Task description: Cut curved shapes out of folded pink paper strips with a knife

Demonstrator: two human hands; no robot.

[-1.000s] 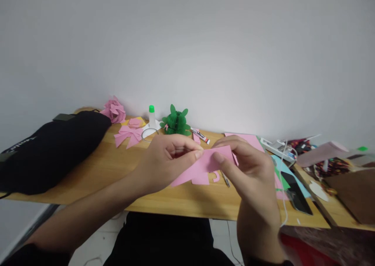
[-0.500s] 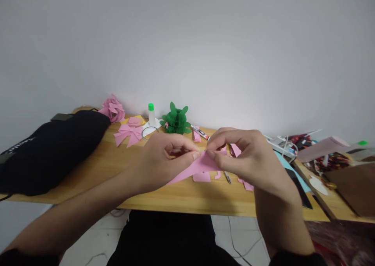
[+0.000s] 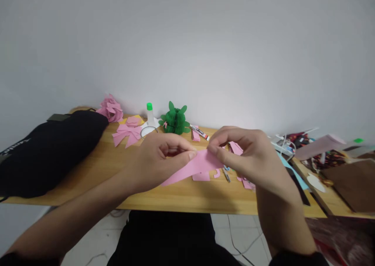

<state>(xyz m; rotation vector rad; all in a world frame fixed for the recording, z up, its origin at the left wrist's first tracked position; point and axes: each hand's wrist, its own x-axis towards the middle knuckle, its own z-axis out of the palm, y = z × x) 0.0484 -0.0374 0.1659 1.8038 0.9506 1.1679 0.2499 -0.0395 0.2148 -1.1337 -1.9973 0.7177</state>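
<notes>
Hands: two, a left hand [image 3: 155,162] and a right hand [image 3: 249,156]. Pink paper sheet [image 3: 193,166]: one. Wooden table [image 3: 93,160]: one. Black bag [image 3: 49,149]: one. Paper flower [image 3: 110,109]: one, pink. Paper bow [image 3: 128,133]: one, pink. Glue bottle [image 3: 150,116]: one, with a green cap. Green paper plant [image 3: 175,120]: one. Small tube [image 3: 199,132]: one. Wire ring [image 3: 148,131]: one. Loose pink scraps [image 3: 201,176]: at least four, the exact count unclear where the right hand covers them. Thin metal tool [image 3: 225,175]: one. White power strip [image 3: 279,144]: one. Light blue paper [image 3: 283,159]: one piece. Brown board [image 3: 350,184]: one.
</notes>
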